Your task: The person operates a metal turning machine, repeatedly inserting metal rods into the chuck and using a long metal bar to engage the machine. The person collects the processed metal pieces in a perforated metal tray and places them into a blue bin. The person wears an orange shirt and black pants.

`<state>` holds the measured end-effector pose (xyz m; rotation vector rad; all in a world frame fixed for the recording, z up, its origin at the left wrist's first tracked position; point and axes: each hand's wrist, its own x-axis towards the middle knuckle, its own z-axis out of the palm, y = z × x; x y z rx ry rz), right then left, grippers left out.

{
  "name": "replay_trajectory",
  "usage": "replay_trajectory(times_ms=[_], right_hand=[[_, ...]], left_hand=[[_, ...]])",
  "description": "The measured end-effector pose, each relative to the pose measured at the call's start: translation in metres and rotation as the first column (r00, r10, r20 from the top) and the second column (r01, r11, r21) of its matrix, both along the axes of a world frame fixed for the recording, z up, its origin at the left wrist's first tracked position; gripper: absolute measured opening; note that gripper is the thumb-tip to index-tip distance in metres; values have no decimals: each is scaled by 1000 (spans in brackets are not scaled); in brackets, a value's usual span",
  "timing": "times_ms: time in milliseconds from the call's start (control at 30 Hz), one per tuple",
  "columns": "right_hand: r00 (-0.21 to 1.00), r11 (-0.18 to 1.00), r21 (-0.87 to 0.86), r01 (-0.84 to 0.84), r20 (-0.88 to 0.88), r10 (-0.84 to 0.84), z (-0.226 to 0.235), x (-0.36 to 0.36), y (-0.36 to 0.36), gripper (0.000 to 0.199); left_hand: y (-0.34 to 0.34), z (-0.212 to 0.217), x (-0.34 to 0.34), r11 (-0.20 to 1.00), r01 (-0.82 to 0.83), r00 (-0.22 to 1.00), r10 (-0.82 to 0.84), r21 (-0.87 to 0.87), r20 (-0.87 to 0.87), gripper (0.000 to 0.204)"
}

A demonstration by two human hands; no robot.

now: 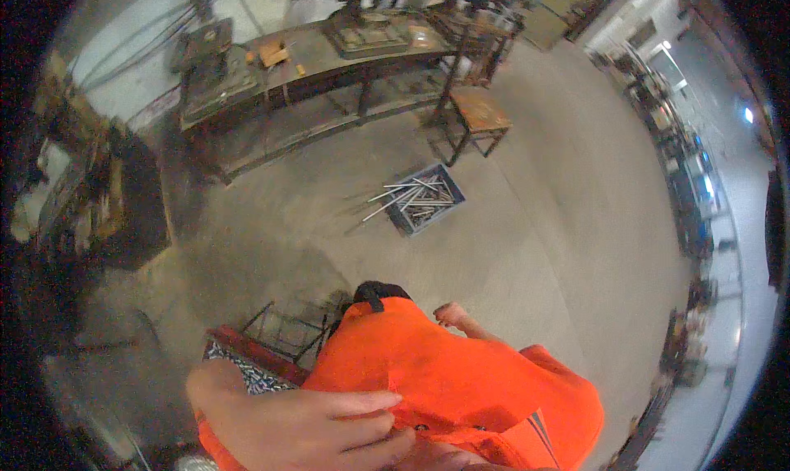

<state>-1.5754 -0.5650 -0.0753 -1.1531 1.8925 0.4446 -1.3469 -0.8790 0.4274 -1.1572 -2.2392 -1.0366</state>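
Observation:
My left hand (pixel 309 428) is raised in front of the chest of my orange shirt (pixel 428 347). Its fingers are bent and close together, with their tips near the shirt's buttoned front. Whatever lies between them, if anything, is hidden behind the fingers. My right hand (pixel 450 314) hangs low beyond the edge of the shirt, small and partly covered, and its finger position is unclear. Beside my left wrist is a red-edged tray (pixel 255 356) holding many small metal pieces (pixel 259 378).
On the floor ahead, a grey-blue crate (pixel 457 195) holds metal rods (pixel 420 199), some sticking out leftward. Behind it are a wooden-topped stool (pixel 480 109) and a long workbench (pixel 309 59) with machines. Dark machinery (pixel 132 191) stands left; cluttered shelving (pixel 687 183) lines the right.

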Motion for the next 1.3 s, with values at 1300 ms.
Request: replay_trajectory(times_ms=[1300], right_hand=[[339, 734, -498, -461, 666, 665, 147, 312, -1059, 39]], left_hand=[[-391, -187, 292, -908, -413, -688, 262, -68, 677, 35]])
